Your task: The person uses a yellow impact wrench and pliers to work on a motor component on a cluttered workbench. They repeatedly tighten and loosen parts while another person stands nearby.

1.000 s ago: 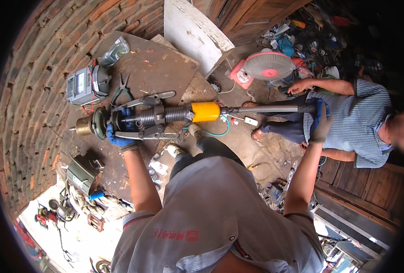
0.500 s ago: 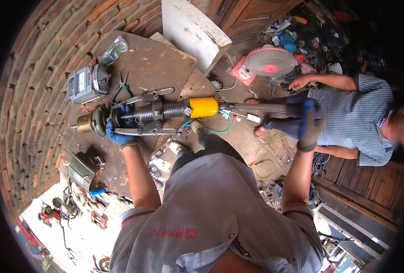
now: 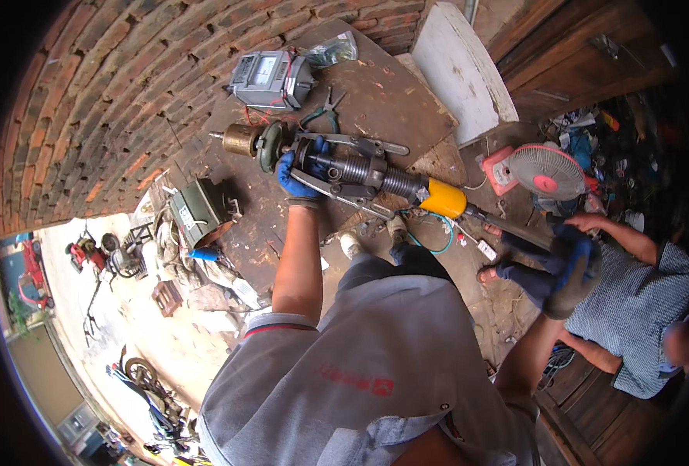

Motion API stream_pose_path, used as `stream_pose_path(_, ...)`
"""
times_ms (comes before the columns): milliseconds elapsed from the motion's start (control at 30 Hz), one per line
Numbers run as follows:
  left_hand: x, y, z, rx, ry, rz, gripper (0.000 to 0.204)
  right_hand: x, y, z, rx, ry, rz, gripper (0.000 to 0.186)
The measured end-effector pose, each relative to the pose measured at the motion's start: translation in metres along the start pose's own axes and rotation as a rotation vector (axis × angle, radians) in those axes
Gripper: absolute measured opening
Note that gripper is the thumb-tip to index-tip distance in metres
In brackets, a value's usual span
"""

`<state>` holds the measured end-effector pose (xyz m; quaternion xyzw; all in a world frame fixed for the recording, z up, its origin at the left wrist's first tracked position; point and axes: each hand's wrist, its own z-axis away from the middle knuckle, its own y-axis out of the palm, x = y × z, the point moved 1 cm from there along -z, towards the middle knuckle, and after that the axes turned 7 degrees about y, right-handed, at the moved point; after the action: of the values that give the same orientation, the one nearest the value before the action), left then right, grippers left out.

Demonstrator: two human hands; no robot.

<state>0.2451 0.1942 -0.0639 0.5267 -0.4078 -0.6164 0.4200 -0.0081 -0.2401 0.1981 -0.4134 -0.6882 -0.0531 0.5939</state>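
A hydraulic gear puller [image 3: 387, 180] with steel jaws, a threaded body and a yellow cylinder [image 3: 444, 199] lies across the view above a worn work table. Its jaws reach round a green flange [image 3: 268, 147] with a brass-coloured cylinder [image 3: 240, 140] and a thin shaft beyond. My left hand [image 3: 298, 175], in a blue-and-grey glove, is closed around the jaw end, close to the flange. At the other end, my gloved right hand [image 3: 576, 278] is wrapped round the far part of the long metal pump handle [image 3: 511, 227]; motion blurs its fingers somewhat.
On the table [image 3: 395, 93] are a grey meter [image 3: 270, 80], pliers [image 3: 325, 110] and a plastic bag [image 3: 333, 50]. A dark green metal housing [image 3: 199, 211] sits at the left edge. A pink fan [image 3: 542, 172] and another person [image 3: 631, 303] are at the right.
My view has turned and swung left, so the table and puller appear farther right and tilted. Both hands keep their hold; the right hand and handle appear lower and farther right.
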Motion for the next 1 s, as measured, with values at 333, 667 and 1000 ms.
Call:
stream_pose_path(333,0.005,-0.001,0.001,-0.082,-0.007,0.167,0.055,-0.12,-0.073,-0.025,-0.453,0.398,-0.13,0.03)
stream_pose_path(667,0.002,0.008,0.004,-0.094,0.026,0.146,0.054,-0.107,-0.09,-0.019,-0.178,0.228,0.024,0.032)
stream_pose_path(1000,0.005,0.009,0.004,-0.103,0.03,0.167,0.056,-0.009,-0.003,-0.019,-0.183,-0.183,0.445,0.049)
